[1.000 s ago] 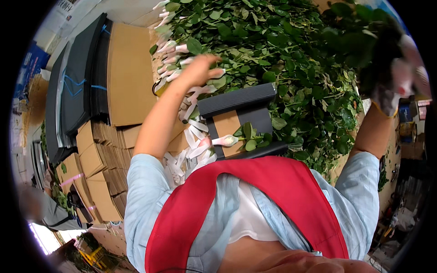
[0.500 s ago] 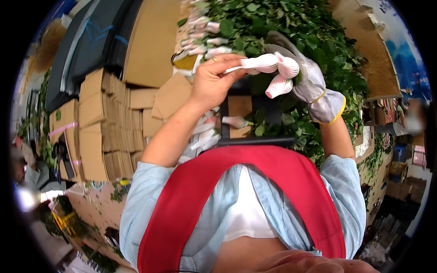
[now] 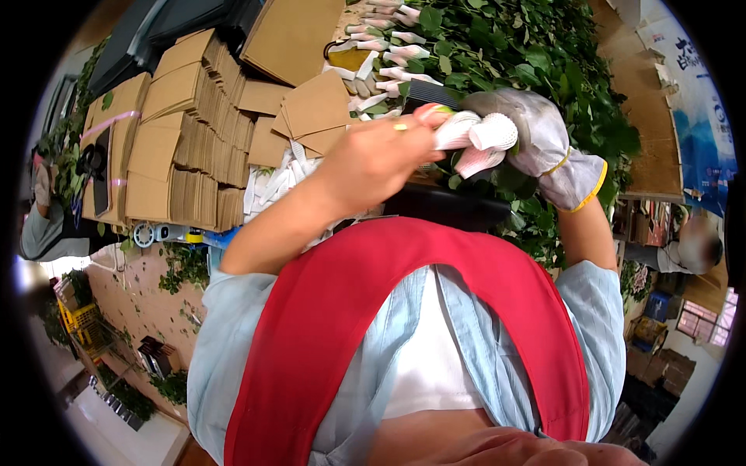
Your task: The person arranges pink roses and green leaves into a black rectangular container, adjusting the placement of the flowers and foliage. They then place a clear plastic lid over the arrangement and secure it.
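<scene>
My right hand [image 3: 528,132], in a grey-white work glove with a yellow hem, is closed around a small bunch of flowers. Their heads sit in white foam net sleeves [image 3: 493,132], with pink showing through; the stems are mostly hidden by the glove and leaves. My bare left hand [image 3: 381,155], a ring on one finger, is closed at the end of one foam net sleeve [image 3: 456,130] beside the bunch. A pink-orange bud [image 3: 434,114] with some green peeks past its fingers. Exactly how the fingertips grip is hidden.
Leafy stems [image 3: 536,46] cover the table beyond and right. Sleeved flowers [image 3: 408,52] lie in a row at the far middle. Stacked cardboard sheets [image 3: 183,132] stand left, near loose white sleeves [image 3: 280,182]. A black edge [image 3: 447,206] lies before my chest. Other people are at both sides.
My left hand has turned and moved closer to the bunch, and its fingers now cover the sleeve's end. A pink-orange bud now shows there. The view has shifted; my right hand keeps its hold.
</scene>
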`<control>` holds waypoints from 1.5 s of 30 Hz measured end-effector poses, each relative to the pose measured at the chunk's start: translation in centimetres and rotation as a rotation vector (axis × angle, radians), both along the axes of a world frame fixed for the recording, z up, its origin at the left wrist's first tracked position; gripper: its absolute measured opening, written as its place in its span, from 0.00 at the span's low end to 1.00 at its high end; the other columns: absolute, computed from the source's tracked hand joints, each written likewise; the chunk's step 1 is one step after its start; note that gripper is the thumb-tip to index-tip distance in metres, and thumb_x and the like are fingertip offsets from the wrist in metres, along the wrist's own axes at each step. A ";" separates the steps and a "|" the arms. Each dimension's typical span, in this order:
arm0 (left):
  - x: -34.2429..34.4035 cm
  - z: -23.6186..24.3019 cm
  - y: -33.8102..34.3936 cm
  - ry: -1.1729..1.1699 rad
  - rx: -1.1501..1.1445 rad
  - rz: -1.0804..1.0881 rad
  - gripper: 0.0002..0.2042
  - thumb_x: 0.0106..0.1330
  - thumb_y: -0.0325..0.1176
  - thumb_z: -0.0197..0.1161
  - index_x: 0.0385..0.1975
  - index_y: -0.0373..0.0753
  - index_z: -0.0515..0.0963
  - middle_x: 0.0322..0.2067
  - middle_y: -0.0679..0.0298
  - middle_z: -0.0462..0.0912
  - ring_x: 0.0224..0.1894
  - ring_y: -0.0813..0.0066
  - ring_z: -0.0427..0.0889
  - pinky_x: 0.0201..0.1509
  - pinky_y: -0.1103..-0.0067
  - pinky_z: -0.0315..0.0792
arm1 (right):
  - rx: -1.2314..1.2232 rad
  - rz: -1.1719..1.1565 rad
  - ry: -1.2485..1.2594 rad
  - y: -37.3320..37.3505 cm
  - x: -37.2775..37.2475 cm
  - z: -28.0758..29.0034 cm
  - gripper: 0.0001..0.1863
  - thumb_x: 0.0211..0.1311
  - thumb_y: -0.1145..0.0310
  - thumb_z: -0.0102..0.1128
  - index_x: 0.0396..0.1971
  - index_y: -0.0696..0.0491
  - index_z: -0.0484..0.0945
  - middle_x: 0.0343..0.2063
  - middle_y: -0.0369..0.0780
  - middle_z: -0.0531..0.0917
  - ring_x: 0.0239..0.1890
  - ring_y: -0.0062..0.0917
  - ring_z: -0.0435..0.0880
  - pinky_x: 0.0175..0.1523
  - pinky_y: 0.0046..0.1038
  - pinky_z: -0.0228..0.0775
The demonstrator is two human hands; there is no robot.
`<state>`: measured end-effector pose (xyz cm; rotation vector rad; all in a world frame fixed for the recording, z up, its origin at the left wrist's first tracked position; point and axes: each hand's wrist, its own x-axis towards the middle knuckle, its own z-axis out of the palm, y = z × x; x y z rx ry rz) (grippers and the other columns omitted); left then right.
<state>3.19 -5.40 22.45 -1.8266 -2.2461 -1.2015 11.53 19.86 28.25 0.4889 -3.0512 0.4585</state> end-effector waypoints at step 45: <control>-5.8 -13.7 4.4 -0.416 -0.228 -0.179 0.19 0.56 0.31 0.68 0.49 0.41 0.79 0.42 0.53 0.80 0.46 0.55 0.78 0.53 0.68 0.71 | -1.749 -0.397 0.088 13.3 3.2 -1.9 0.30 0.65 0.62 0.56 0.62 0.60 0.60 0.47 0.48 0.79 0.34 0.34 0.82 0.38 0.31 0.76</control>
